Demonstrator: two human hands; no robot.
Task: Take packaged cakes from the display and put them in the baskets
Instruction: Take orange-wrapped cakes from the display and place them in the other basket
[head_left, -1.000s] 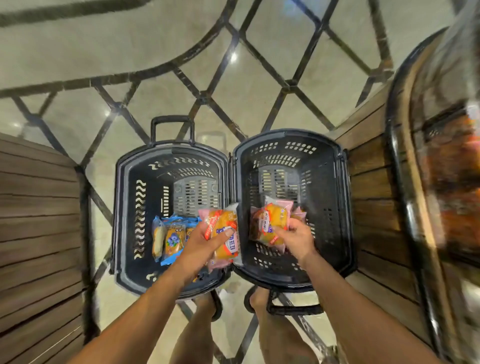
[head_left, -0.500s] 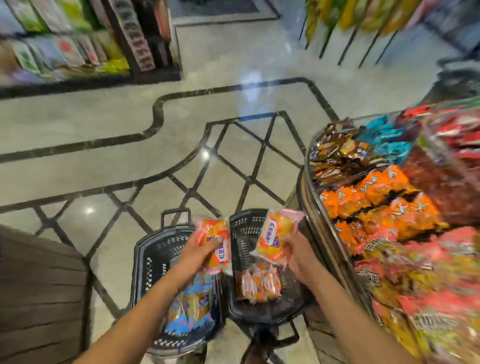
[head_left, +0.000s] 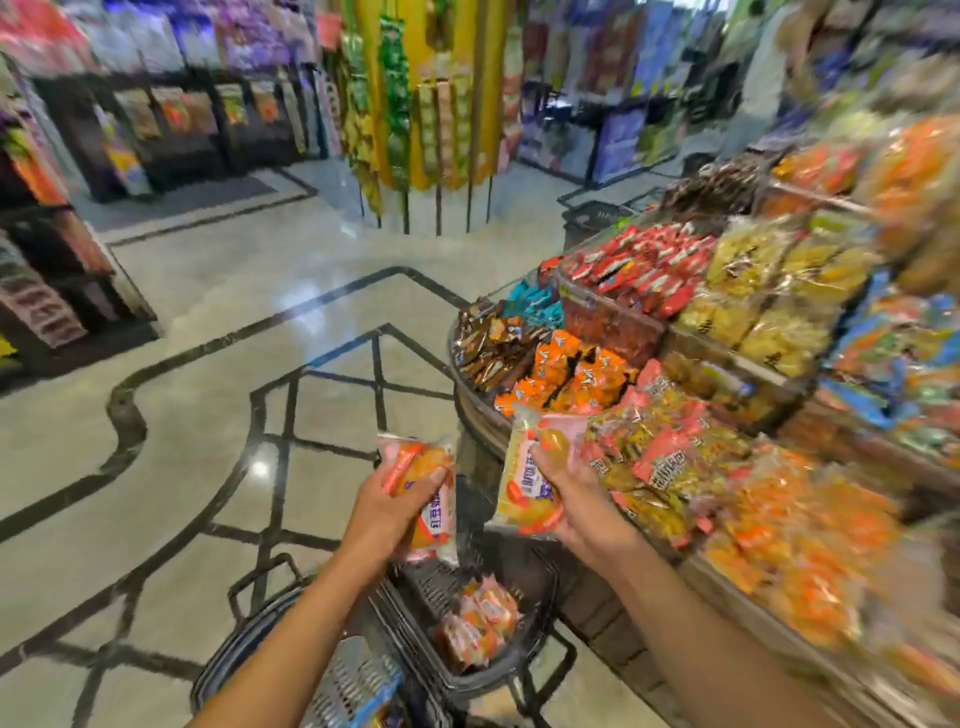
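**Status: task partly complete.**

- The left hand (head_left: 387, 512) has its fingers curled round the first cake pack (head_left: 423, 480) and grips it in the air, above the far end of the baskets.
- The right hand (head_left: 576, 501) grips the second cake pack (head_left: 522, 486) with thumb and fingers closed on it, just beside the near left edge of the display table (head_left: 480, 421).
- The right basket (head_left: 519, 675) stands on the floor (head_left: 208, 415) and contains several orange-pink stored packs (head_left: 478, 623).
- The left basket (head_left: 343, 680) is touching or just beside it. It shows a blue-wrapped pack (head_left: 376, 701), and the frame edge cuts off the rest.

**Remaining:** neither held pack is in a basket yet. Judged from this view, both must be lowered and released. The display table carries many more packs, and the required total cannot be determined.
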